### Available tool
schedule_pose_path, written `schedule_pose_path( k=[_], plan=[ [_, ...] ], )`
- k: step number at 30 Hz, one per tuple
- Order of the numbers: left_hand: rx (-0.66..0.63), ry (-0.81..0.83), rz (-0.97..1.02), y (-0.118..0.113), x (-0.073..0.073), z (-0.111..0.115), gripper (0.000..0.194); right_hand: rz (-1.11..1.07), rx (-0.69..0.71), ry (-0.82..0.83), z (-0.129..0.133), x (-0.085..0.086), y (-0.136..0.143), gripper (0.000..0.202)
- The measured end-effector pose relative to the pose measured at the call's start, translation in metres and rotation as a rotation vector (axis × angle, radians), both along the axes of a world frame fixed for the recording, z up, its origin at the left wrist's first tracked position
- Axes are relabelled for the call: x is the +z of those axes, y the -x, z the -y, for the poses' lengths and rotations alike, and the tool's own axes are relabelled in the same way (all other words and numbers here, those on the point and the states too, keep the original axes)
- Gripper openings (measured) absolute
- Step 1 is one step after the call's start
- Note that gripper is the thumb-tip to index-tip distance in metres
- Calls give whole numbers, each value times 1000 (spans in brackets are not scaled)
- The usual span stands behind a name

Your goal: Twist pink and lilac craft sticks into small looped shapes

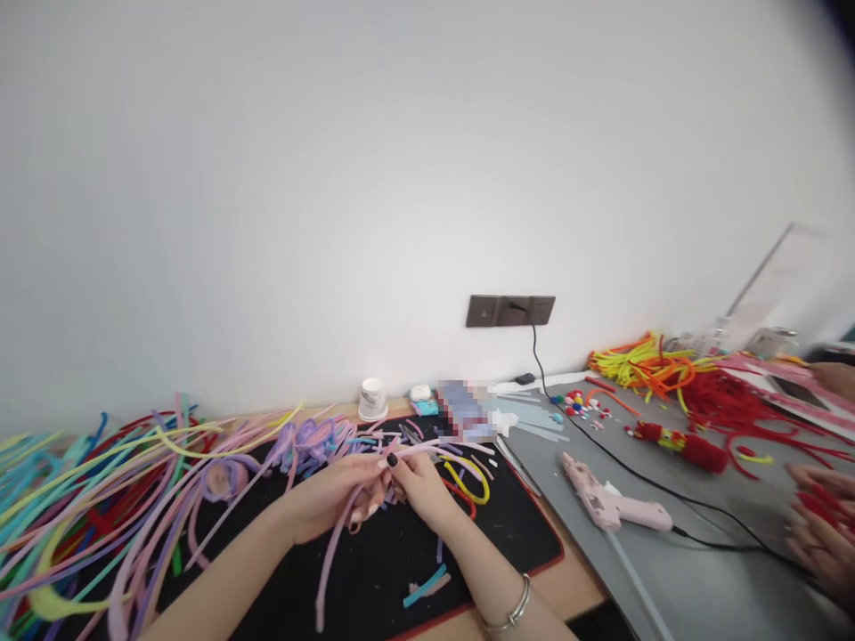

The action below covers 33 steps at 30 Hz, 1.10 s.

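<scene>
Pale-pink fuzzy stem [325, 570] is pinched in my left hand [357, 488] and right hand [420, 488], above the black mat [498, 525]. Risk: uneven finger pressure could kink it; swung low, its dangling end could drag the blue offcut [425, 587].

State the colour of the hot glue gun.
The hot glue gun is pale pink, best seen in the head view.

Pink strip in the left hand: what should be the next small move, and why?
Perhaps the right hand should lift the loose end of the pink strip, since the left hand grips its upper part and the tail hangs down over the black mat.
</scene>
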<state>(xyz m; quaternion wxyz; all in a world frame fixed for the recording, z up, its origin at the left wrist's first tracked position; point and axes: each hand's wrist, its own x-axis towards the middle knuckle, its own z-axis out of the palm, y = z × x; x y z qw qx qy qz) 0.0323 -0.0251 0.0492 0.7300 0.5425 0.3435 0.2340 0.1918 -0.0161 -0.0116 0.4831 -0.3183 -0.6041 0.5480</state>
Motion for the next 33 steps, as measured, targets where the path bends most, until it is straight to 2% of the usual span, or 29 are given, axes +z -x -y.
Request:
schedule_pose_path(
  k=[2, 5, 13, 17, 22, 25, 28, 33],
  plan=[
    [-14, 59, 27, -7, -16, -6, 33, -46, -69, 39, -4, -3, -1, 48],
    [-38, 94, 39, -8, -30, -11, 33, -49, -158, 61, -7, -5, -3, 47],
    [-158, 181, 42, -3, -49, -9, 32, -111, -181, 160, -5, 3, -4, 39],
    [-222, 239, 43, 1, -55, -11, 28, -200, -126, 254, -5, 6, -7, 38],
    [-168, 232, 104, 5, -59, -13, 24, -294, 16, 284, -4, 11, -13, 39],
    [-150, 232, 119, 6, -59, -14, 24, -288, 30, 267, -5, 10, -14, 37],
    [-167, 221, 109, 5, -62, -14, 26, -190, -101, 199, -9, 4, -15, 36],
    [-209, 149, 72, 3, -66, -14, 34, 174, -388, -10, -17, -4, -20, 39]
  ],
)
